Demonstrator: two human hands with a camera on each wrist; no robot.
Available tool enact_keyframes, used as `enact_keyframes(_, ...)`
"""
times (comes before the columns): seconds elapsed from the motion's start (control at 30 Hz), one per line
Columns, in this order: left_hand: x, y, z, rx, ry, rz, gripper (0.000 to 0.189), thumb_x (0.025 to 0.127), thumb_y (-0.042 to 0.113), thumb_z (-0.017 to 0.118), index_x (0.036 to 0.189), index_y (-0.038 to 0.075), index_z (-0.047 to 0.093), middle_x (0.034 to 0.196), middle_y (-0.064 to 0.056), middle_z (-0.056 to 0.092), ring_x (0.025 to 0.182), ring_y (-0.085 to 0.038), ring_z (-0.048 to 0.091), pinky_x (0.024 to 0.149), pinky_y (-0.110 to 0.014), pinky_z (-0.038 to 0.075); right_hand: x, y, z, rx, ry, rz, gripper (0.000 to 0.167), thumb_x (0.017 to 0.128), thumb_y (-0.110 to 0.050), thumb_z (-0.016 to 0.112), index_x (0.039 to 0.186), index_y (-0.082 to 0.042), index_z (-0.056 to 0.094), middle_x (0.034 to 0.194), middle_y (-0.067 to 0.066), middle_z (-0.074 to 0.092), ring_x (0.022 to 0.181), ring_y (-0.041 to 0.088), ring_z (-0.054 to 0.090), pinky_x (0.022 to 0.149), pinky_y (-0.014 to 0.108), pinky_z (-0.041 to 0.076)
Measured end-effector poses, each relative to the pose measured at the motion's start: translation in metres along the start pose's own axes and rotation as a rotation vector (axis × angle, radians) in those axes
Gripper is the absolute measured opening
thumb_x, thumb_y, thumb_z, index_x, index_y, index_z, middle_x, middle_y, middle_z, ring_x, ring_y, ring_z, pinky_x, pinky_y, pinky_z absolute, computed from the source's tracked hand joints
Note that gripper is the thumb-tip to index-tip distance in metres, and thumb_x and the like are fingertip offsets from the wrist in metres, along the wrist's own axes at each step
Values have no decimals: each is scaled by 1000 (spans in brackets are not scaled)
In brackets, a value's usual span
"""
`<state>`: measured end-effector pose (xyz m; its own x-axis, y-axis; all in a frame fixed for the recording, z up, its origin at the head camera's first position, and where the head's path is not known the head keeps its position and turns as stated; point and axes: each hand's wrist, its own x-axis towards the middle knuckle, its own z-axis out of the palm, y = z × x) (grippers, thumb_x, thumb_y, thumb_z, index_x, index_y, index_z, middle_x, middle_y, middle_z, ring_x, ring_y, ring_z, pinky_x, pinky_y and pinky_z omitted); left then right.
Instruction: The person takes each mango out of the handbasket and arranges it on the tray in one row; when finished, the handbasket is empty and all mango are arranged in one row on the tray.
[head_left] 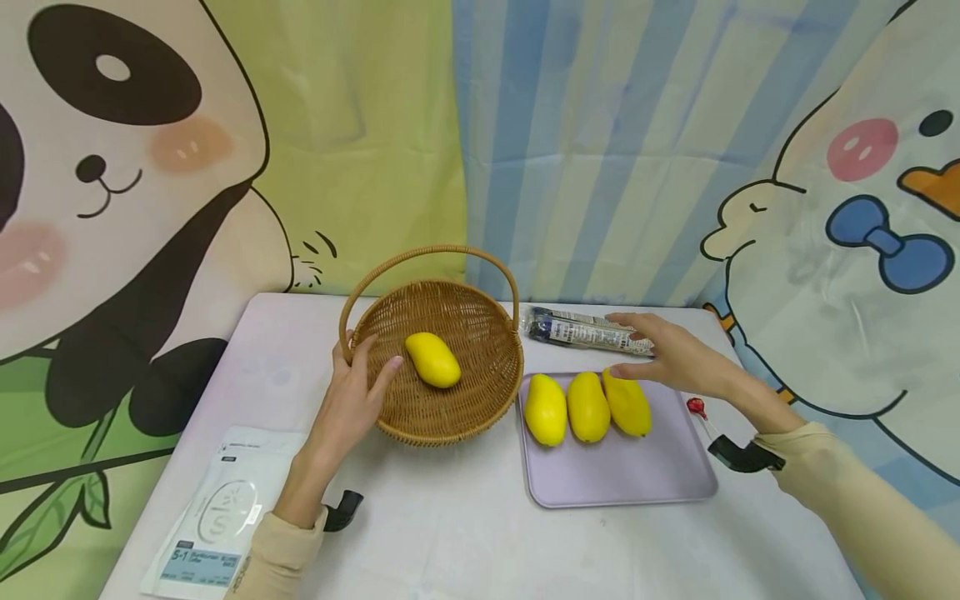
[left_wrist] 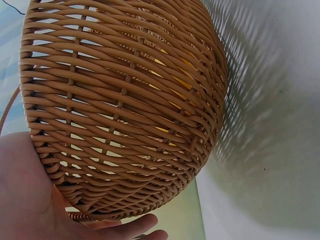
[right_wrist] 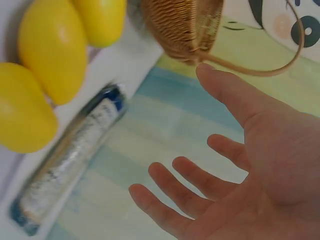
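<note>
A brown wicker basket (head_left: 480,392) with a tall arched handle holds one yellow mango (head_left: 432,360). My left hand (head_left: 347,404) grips the basket's left rim, thumb over the inside. In the left wrist view the woven wall (left_wrist: 125,100) fills the picture, with yellow showing through its gaps. Three more mangoes (head_left: 588,407) lie side by side on a lilac tray (head_left: 622,479). Above the tray's back edge, my right hand (head_left: 667,354) is held with fingers spread and nothing in them. Its thumb tip overlaps the rightmost mango (head_left: 628,404) in the head view; the right wrist view shows them apart.
Behind the tray lies a clear-wrapped long packet (head_left: 577,329) with a dark end. A red-wrapped lollipop (head_left: 697,407) is right of the tray. At the table's left front lies a white pouch (head_left: 225,508). Printed cartoon curtains (head_left: 585,150) stand behind the table.
</note>
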<state>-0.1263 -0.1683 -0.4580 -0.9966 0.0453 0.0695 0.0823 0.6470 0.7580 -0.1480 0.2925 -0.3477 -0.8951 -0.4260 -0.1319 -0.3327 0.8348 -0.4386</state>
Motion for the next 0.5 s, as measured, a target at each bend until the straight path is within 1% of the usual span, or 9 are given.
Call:
enact_keyframes(0.17,0,0,0,-1,7,6,82,101,64,43,160,10,26,168,-23,-6,141,-52,39,109,-67,39,10,-38,-13,-4,-23,-49,80,89,-48,76,155,-20,40,155,12,46,131,34,55,99,57,51)
enact_keyframes(0.27,0,0,-1,-5,10,12,82,101,64,43,160,9,26,168,-23,-6,140,-52,39,108,-66,39,18,-61,-16,-3,-41,-97,78,89,-47,76,154,-22,42,154,8,48,130,30,55,100,55,50)
enact_keyframes(0.5,0,1,-1,1,11,23,81,102,62,44,159,8,27,167,-27,-3,130,-51,50,103,-64,45,44,-105,-8,8,-74,-243,74,91,-43,76,153,-19,45,149,4,53,124,23,58,98,48,52)
